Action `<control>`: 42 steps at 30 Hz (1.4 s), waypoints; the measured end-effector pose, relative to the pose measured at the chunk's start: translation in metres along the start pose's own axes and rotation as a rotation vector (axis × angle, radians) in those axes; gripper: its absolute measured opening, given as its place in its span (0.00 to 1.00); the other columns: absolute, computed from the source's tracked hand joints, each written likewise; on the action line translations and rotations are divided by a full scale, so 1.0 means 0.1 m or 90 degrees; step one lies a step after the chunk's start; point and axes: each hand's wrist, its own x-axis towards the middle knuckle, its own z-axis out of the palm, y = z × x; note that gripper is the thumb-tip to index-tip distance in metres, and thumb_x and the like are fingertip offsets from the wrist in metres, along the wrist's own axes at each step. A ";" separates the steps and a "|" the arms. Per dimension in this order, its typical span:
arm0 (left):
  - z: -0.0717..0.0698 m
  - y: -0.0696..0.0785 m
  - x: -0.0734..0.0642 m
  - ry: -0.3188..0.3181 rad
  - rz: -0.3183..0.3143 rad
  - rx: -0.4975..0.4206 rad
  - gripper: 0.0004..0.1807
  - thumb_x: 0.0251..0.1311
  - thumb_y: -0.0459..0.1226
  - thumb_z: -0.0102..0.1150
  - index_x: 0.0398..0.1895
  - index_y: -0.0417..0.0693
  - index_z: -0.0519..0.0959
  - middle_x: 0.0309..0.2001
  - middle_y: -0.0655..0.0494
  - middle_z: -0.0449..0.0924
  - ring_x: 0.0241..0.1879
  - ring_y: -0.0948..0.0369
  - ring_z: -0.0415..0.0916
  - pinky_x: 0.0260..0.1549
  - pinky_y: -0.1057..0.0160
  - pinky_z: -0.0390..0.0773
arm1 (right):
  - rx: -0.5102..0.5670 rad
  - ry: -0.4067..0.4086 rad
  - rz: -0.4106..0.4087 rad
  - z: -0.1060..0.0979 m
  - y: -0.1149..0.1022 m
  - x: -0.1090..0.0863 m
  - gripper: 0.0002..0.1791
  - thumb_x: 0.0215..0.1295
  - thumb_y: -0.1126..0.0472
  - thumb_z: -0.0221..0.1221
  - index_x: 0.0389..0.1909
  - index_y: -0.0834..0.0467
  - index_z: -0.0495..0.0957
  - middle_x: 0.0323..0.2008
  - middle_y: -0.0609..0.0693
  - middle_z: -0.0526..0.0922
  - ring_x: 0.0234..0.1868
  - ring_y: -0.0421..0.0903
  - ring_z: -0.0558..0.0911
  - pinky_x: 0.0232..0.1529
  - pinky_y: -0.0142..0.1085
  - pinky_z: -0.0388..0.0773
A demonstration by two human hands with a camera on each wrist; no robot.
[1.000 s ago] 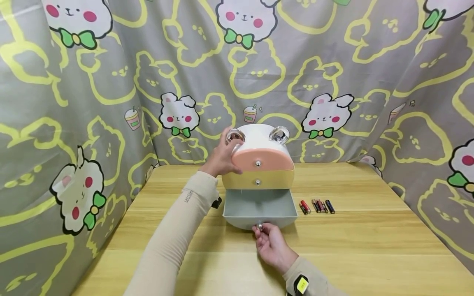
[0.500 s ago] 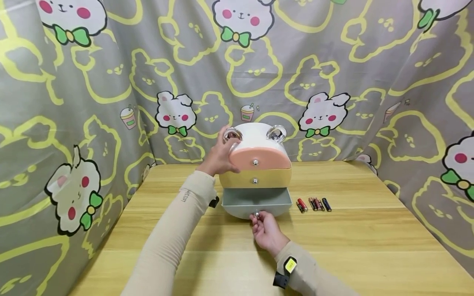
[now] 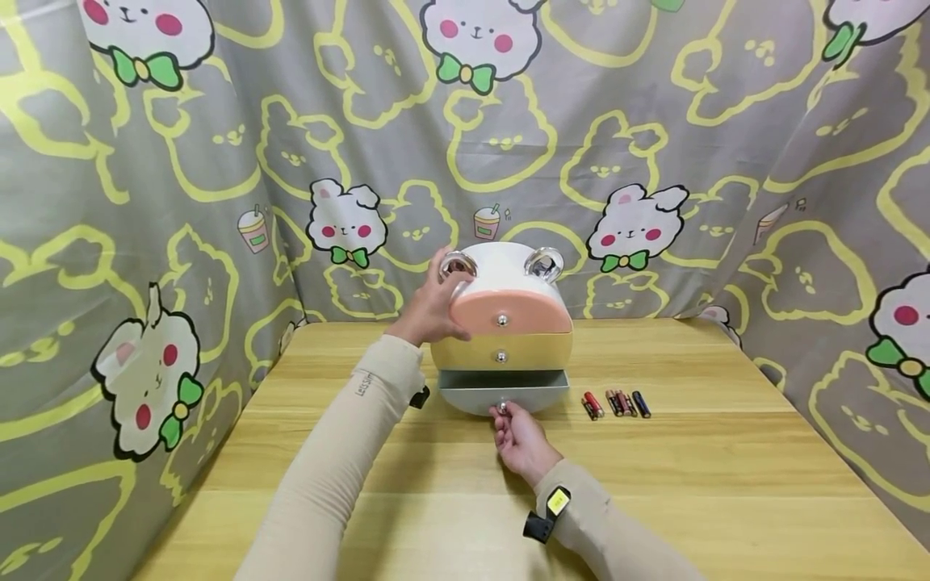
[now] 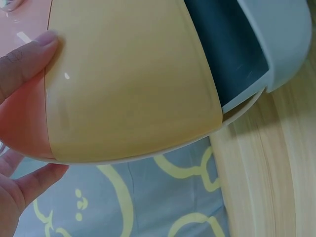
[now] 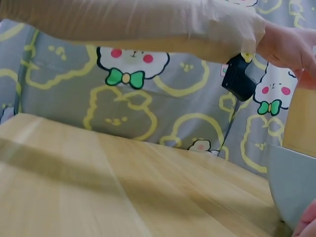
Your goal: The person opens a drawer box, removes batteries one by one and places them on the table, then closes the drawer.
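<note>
A small drawer cabinet [image 3: 501, 266] with a white top and two silver ear-shaped rings stands on the wooden table. Its peach drawer [image 3: 472, 308] and yellow drawer [image 3: 538, 353] are closed. The grey bottom drawer [image 3: 465, 398] is partly pulled out, and its visible inside looks bare. My left hand [image 3: 430, 308] grips the cabinet's upper left side. In the left wrist view, the thumb [image 4: 34, 59] lies on the front near the peach and yellow seam, with other fingers at the side. My right hand [image 3: 523, 442] pinches the silver knob [image 3: 503, 407] of the grey drawer.
Several batteries [image 3: 623, 403] lie on the table [image 3: 726, 460] to the right of the cabinet, with a red one [image 3: 593, 403] among the nearer group. A grey curtain [image 3: 414, 161] with bear and rabbit prints surrounds the table's back and sides.
The grey drawer has slid inward toward the cabinet, with my right hand moving forward on its knob. My left hand keeps its grip on the cabinet's side.
</note>
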 end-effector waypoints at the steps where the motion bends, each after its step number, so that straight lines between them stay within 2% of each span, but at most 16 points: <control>1: 0.00 0.00 0.00 0.001 0.003 0.000 0.51 0.22 0.36 0.86 0.60 0.57 0.70 0.76 0.59 0.26 0.54 0.35 0.69 0.48 0.44 0.75 | -0.006 -0.001 -0.004 0.00 0.00 0.01 0.11 0.77 0.61 0.43 0.45 0.65 0.70 0.27 0.44 0.80 0.20 0.30 0.70 0.21 0.19 0.64; 8: -0.01 0.00 0.01 0.007 0.013 -0.001 0.51 0.21 0.36 0.86 0.59 0.57 0.71 0.76 0.59 0.26 0.56 0.35 0.67 0.50 0.43 0.74 | -0.025 -0.007 -0.020 0.03 -0.02 0.11 0.15 0.78 0.59 0.42 0.47 0.66 0.70 0.25 0.45 0.77 0.21 0.32 0.70 0.21 0.21 0.65; 18: -0.05 -0.03 0.01 0.009 0.017 0.007 0.51 0.21 0.38 0.86 0.59 0.56 0.71 0.76 0.57 0.27 0.56 0.34 0.67 0.51 0.43 0.73 | -0.017 0.004 -0.008 0.12 -0.06 0.21 0.14 0.77 0.62 0.41 0.40 0.66 0.71 0.21 0.44 0.75 0.18 0.31 0.69 0.19 0.20 0.64; 29: -0.05 -0.02 0.01 0.001 0.008 -0.007 0.50 0.21 0.35 0.86 0.58 0.57 0.72 0.76 0.58 0.26 0.59 0.33 0.64 0.52 0.41 0.71 | -0.001 0.031 -0.003 0.16 -0.11 0.31 0.11 0.76 0.65 0.40 0.40 0.65 0.69 0.24 0.47 0.77 0.18 0.30 0.70 0.20 0.19 0.64; 35: -0.04 -0.03 0.00 0.000 0.005 -0.007 0.49 0.21 0.35 0.86 0.57 0.56 0.72 0.76 0.60 0.26 0.60 0.34 0.62 0.53 0.41 0.71 | 0.009 0.028 -0.011 0.16 -0.11 0.36 0.08 0.75 0.66 0.40 0.40 0.63 0.67 0.25 0.47 0.78 0.18 0.31 0.70 0.20 0.20 0.64; 42: -0.02 -0.04 -0.02 -0.001 0.025 0.005 0.50 0.22 0.37 0.86 0.59 0.56 0.72 0.77 0.56 0.28 0.59 0.33 0.64 0.52 0.41 0.72 | 0.000 0.040 -0.021 0.14 -0.08 0.37 0.09 0.74 0.66 0.41 0.39 0.65 0.70 0.22 0.46 0.78 0.18 0.31 0.70 0.19 0.20 0.64</control>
